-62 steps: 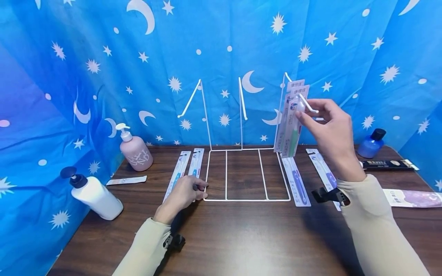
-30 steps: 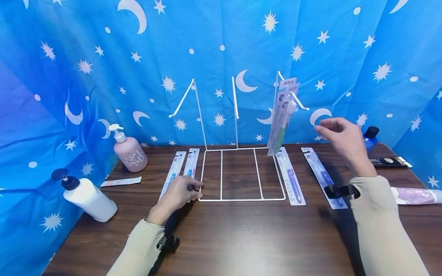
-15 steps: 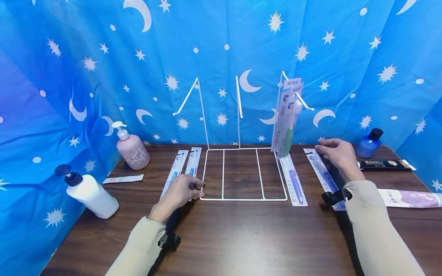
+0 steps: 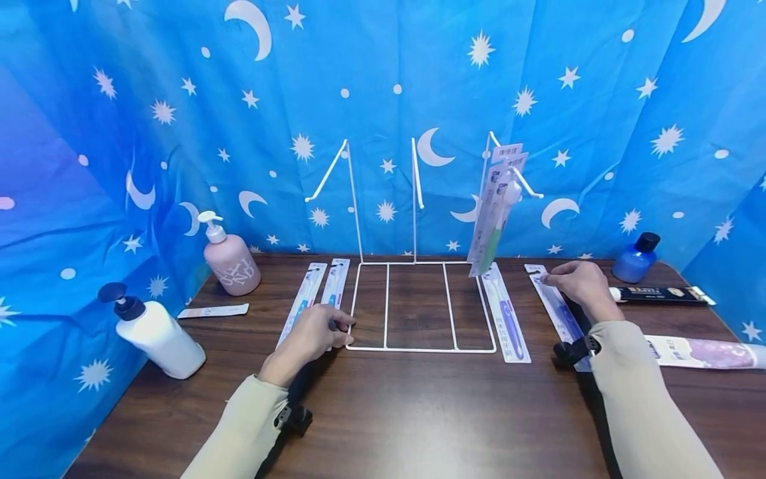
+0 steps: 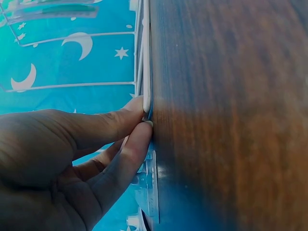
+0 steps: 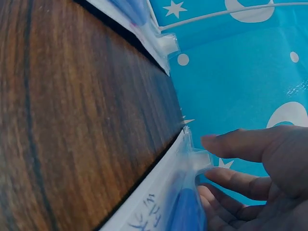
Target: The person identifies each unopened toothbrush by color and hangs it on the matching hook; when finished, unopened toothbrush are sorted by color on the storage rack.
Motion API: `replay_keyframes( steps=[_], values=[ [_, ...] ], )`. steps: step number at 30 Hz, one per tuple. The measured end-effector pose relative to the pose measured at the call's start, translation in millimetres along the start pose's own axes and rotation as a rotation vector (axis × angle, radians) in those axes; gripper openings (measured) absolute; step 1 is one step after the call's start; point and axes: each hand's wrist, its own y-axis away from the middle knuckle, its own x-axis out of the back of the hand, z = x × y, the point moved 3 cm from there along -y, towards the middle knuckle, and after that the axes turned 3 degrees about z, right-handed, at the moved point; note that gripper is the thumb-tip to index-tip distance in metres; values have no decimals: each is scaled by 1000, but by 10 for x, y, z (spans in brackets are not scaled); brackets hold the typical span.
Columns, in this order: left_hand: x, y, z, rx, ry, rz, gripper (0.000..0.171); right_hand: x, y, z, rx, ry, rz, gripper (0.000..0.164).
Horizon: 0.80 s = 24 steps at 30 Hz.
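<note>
A white wire display rack (image 4: 419, 350) with three upright hooks stands on the table. My left hand (image 4: 311, 336) pinches its front left corner between thumb and finger, seen closely in the left wrist view. Two packaged toothbrushes (image 4: 493, 226) hang on the rack's right hook, the front one green. My right hand (image 4: 583, 286) is at the upper end of a purple packaged toothbrush (image 4: 559, 306) lying flat. In the right wrist view, thumb and index finger (image 6: 236, 180) stand apart on either side of that pack's clear blister; firm contact cannot be made out.
Another purple packaged toothbrush (image 4: 507, 319) lies beside the rack's right edge; two blue ones lie left of it. A pink pump bottle (image 4: 232, 266), a white pump bottle (image 4: 161, 339) and a slim packet (image 4: 213, 311) stand or lie left. Right are a blue bottle (image 4: 636, 259), black tube (image 4: 661, 295) and pink tube (image 4: 706, 352).
My right hand has let go of the green toothbrush pack, now hanging on the hook, and moved down and right to the purple pack on the table. The left hand stays on the rack.
</note>
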Motion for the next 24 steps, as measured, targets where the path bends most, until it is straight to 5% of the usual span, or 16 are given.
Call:
replay_keyframes(
  steps=[13, 24],
  values=[
    [7, 3, 12, -1, 4, 4, 25, 38, 14, 10, -29, 17, 20, 42],
    [-4, 5, 19, -11, 2, 13, 24, 141, 109, -49, -2, -125, -12, 58]
  ],
)
